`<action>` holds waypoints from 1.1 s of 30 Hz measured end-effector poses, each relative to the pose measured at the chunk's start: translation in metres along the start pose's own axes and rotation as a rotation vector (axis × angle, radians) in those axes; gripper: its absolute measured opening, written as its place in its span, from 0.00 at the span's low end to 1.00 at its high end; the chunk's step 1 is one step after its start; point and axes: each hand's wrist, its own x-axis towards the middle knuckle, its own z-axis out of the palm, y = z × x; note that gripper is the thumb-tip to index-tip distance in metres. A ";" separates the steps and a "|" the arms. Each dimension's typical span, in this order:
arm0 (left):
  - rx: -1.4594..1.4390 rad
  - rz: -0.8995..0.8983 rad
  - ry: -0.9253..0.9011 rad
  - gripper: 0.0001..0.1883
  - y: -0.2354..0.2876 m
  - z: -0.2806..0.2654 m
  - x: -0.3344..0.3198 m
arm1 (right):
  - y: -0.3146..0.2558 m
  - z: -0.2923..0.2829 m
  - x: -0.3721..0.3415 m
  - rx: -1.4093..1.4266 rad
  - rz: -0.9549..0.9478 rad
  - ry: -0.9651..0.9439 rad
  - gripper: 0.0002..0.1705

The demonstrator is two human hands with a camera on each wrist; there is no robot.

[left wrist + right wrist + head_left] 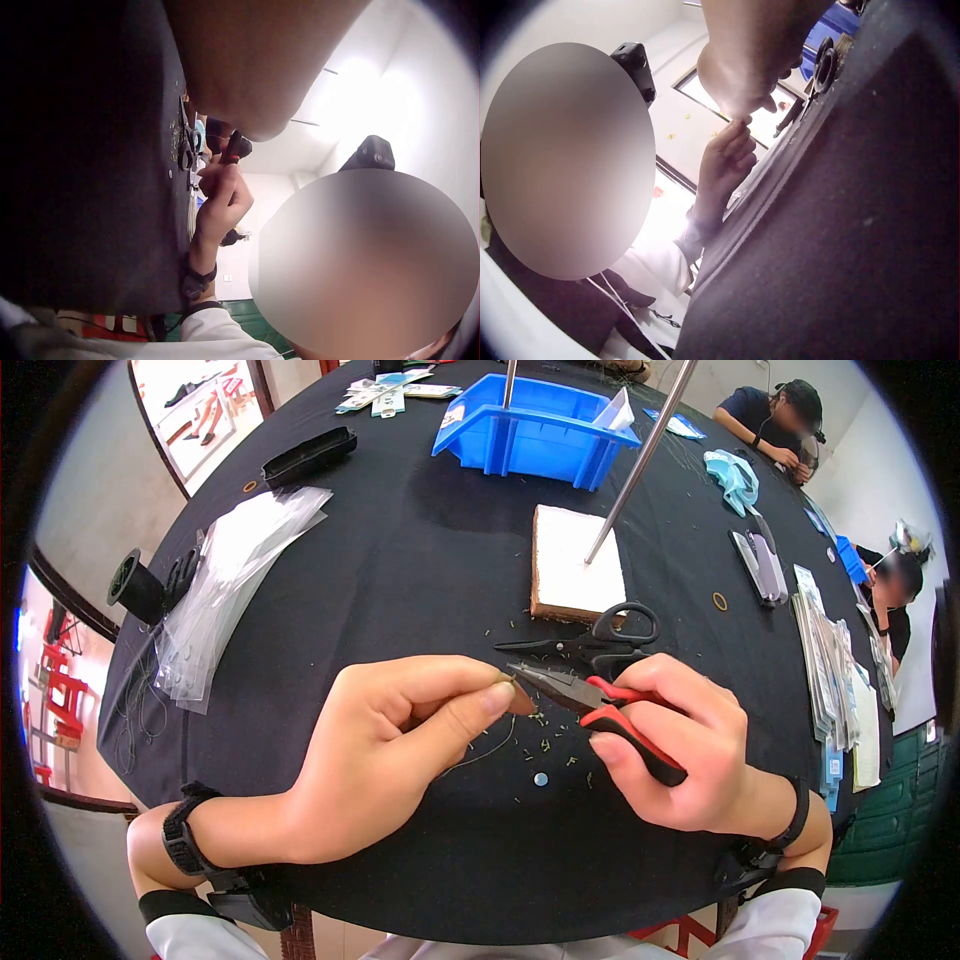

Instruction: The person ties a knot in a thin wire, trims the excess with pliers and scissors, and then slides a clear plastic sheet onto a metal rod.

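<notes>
My left hand (pixel 385 750) pinches a tiny greenish piece (pixel 508 678) between thumb and forefinger; the fingers hide most of it. A thin line (pixel 490 751) trails below these fingertips. My right hand (pixel 695 750) grips pliers (pixel 575 693) with red and black handles, their narrow tips right at the left fingertips. Black scissors (pixel 545 647) lie behind the pliers. Below the hands are scattered small clippings (pixel 545 745) and a small round pale-blue disc (pixel 541 780) on the black cloth. In the left wrist view the right hand (pixel 221 199) shows beyond the left arm.
A white-topped block (pixel 565 555) holds an upright metal rod (pixel 645 455). Behind it stands a blue bin (pixel 530 445). Clear plastic bags (pixel 235 565) and a black spool (pixel 135 585) lie left; a stapler (pixel 760 565) and stacked packets (pixel 825 660) lie right. Two people sit across.
</notes>
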 end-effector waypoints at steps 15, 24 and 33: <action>-0.098 0.004 -0.095 0.13 -0.003 0.000 0.003 | 0.000 0.000 -0.001 0.177 0.084 -0.022 0.07; 0.015 0.007 -0.046 0.13 0.002 -0.001 0.002 | 0.000 0.000 0.000 0.077 0.048 -0.010 0.08; 0.008 -0.024 -0.003 0.13 0.000 0.001 -0.001 | 0.003 0.001 -0.001 -0.102 -0.023 -0.019 0.11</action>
